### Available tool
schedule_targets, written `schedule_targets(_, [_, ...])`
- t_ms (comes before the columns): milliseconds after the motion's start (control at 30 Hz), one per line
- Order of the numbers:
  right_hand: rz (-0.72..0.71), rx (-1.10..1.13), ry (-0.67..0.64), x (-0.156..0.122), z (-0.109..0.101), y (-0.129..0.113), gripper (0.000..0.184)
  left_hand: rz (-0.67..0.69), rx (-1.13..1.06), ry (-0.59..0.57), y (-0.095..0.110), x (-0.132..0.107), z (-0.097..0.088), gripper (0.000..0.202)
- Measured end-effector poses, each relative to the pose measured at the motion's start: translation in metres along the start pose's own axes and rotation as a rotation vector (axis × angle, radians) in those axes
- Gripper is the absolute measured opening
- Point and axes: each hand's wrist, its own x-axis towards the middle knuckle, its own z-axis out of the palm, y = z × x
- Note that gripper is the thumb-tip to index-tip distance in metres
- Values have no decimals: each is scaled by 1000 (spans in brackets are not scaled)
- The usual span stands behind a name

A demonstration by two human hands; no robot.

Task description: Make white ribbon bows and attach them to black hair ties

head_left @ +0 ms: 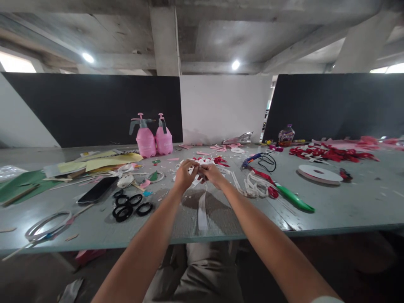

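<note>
My left hand (184, 175) and my right hand (211, 173) meet above the middle of the table, fingers closed and almost touching. Between them they pinch a white ribbon (202, 208), and one end of it trails down toward the table's front edge. The folded part in my fingers is partly hidden. Just behind my hands lies a pile of red and white ribbon pieces (218, 160). Right of my right hand is a heap of loose white ribbon (257, 185), beside a green-handled tool (295, 198).
On the left lie a phone (98, 189), several black rings (123, 206) and yellow sheets (110, 160). Two pink spray bottles (146, 142) stand at the back. To the right are a blue glue gun (251, 160), a white ribbon spool (319, 174) and red ribbon pieces (331, 153).
</note>
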Motion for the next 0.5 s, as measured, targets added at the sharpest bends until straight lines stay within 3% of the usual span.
schedule_targets(167, [-11,-68,-40,3,-3,5,21,11,106,-77,-4,-1,-5,18])
schedule_targets(333, [-91,-380,-47,5,-8,12,19,14,222,-169,-10,0,-9,19])
schedule_targets(500, [-151,-668,-24,-1,-9,2,26,52,397,-241,-8,0,-7,22])
